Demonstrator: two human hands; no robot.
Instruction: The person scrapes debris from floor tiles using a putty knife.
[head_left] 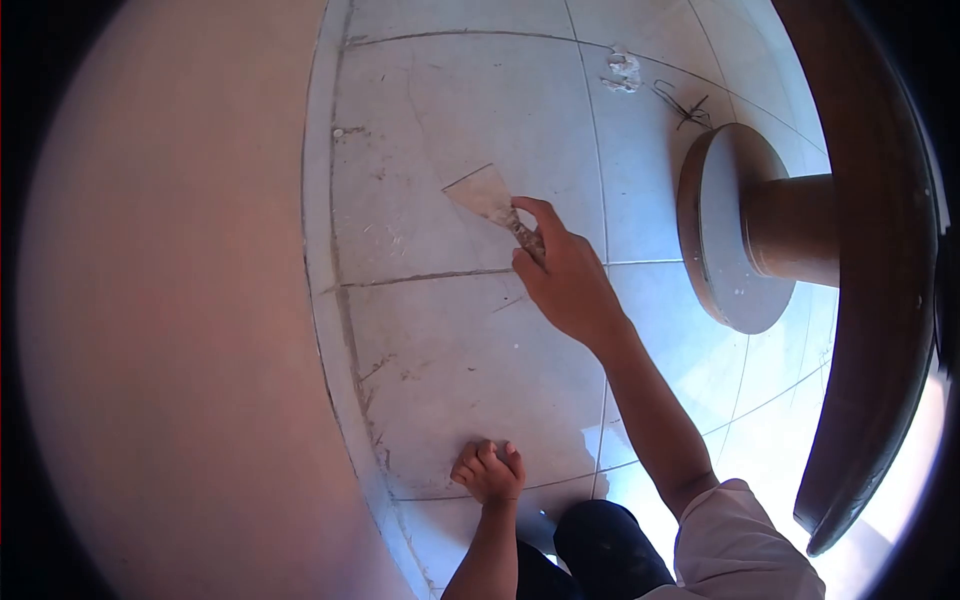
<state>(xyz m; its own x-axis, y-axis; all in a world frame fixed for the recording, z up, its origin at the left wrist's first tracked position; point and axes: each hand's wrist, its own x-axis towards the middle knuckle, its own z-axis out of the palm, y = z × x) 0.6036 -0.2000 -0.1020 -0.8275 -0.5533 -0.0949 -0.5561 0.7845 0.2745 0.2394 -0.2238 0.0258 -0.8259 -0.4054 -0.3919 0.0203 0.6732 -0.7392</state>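
My right hand (570, 280) is closed round the handle of a putty knife (482, 195). The knife's broad, stained blade points up and left, over a pale floor tile (460, 120) marked with scuffs and specks. Its handle looks crusted and mostly disappears inside my fingers. Lower down, close to the bottom of the view, my left hand (489, 472) is held low over the tiles with its fingers curled in. Something greyish shows between that thumb and the fingers, too small to make out.
A plain wall (180, 300) with a narrow skirting (322, 200) runs along the left. At right stands a round pedestal base (720, 230) under a dark curved tabletop edge (880, 250). Crumpled white scraps (622, 72) and bent dark wire (690, 108) lie on the floor beyond.
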